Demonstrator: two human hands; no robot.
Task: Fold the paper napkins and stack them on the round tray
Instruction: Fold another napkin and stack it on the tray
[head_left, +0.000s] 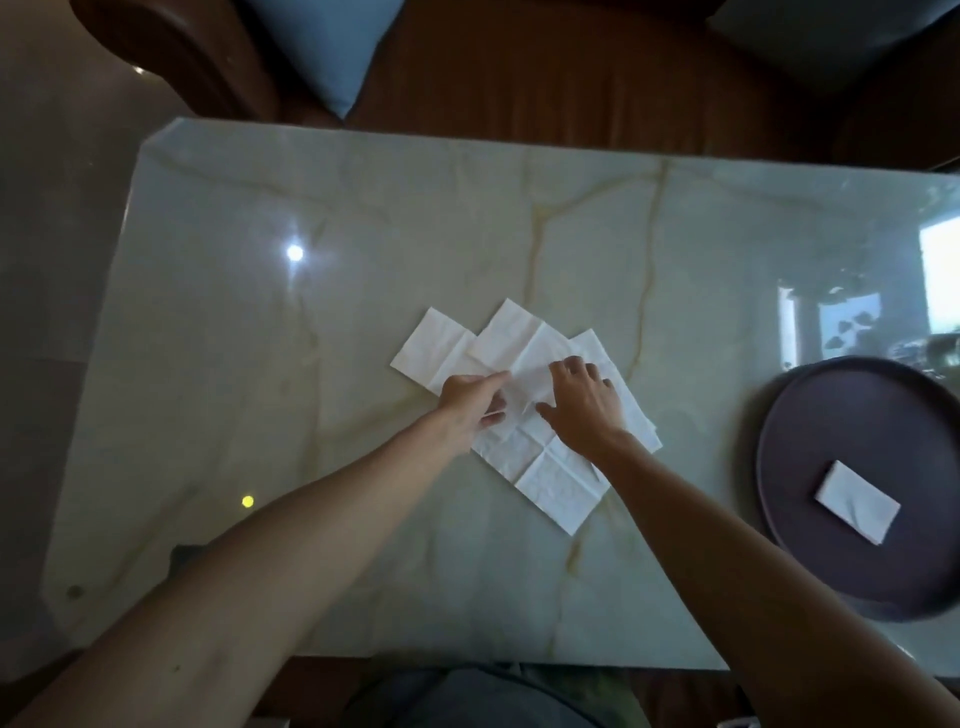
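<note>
Done: we see one folded napkin (857, 501) on the round tray (810, 545).
Left: we count several unfolded napkins (488, 343) overlapping mid-table (311, 234).
Hands: our left hand (470, 410) pinches the top sheet (524, 389); our right hand (584, 402) presses it flat.

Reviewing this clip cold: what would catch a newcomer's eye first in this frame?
Both hands, left hand and right hand, press on a fan of unfolded white napkins at the middle of the marble table. At the right edge, one folded napkin lies on the dark round tray.
</note>
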